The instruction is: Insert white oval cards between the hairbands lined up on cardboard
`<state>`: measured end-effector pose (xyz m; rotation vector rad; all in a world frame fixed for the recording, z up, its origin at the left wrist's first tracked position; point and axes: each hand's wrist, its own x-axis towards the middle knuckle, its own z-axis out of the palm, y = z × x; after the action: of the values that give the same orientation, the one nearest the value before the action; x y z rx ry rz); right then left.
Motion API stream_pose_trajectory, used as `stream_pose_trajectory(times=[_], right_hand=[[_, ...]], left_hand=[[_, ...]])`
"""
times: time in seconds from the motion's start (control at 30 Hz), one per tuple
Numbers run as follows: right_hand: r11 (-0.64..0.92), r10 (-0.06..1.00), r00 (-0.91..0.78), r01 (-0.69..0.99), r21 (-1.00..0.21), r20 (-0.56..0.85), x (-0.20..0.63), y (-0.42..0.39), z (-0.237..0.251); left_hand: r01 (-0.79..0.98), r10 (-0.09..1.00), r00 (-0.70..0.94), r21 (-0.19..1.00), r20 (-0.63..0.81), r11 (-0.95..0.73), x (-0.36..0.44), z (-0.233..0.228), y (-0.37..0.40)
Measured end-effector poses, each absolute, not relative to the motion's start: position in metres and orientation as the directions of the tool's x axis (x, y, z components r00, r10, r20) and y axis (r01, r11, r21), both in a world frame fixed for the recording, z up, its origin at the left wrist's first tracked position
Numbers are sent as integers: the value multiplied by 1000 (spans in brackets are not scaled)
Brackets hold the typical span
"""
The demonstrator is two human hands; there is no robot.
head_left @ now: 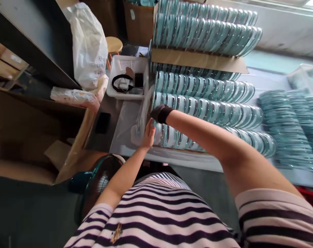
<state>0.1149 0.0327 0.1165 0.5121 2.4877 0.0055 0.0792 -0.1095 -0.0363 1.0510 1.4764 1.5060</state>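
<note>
Round clear glass lids stand on edge in long rows; the front row of glass lids (182, 139) lies closest to me. At the left end of this row, my bare left hand (149, 133) has its fingers and thumb closed at the edge of the end lid. Just above it, my right hand (160, 113), in a dark glove, curls over the top of the same end. Its fingertips are partly hidden and dark. My right forearm crosses over the front row and the row of glass lids (210, 110) behind it.
A cardboard strip (197, 59) separates the rear rows. More glass lids (288, 127) lean in stacks at the right. A white basket (111, 84) holds small items; a dark phone-like slab (103, 123) lies nearby. An open carton (79, 137) and a fan (94, 182) stand left.
</note>
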Motion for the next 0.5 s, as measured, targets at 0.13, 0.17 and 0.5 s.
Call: stream_pose_trajectory(times=[0.13, 0.17, 0.5], right_hand=[[943, 332, -794, 298, 150, -509, 124, 25, 124], [935, 351, -803, 325, 140, -482, 131, 24, 124], [742, 615, -729, 664, -92, -300, 218, -106, 48]], left_hand=[[18, 928, -373, 1000, 9, -3, 77, -37, -106], [23, 927, -375, 1000, 21, -14, 76, -38, -104], [195, 926, -354, 979, 130, -63, 70, -50, -91]])
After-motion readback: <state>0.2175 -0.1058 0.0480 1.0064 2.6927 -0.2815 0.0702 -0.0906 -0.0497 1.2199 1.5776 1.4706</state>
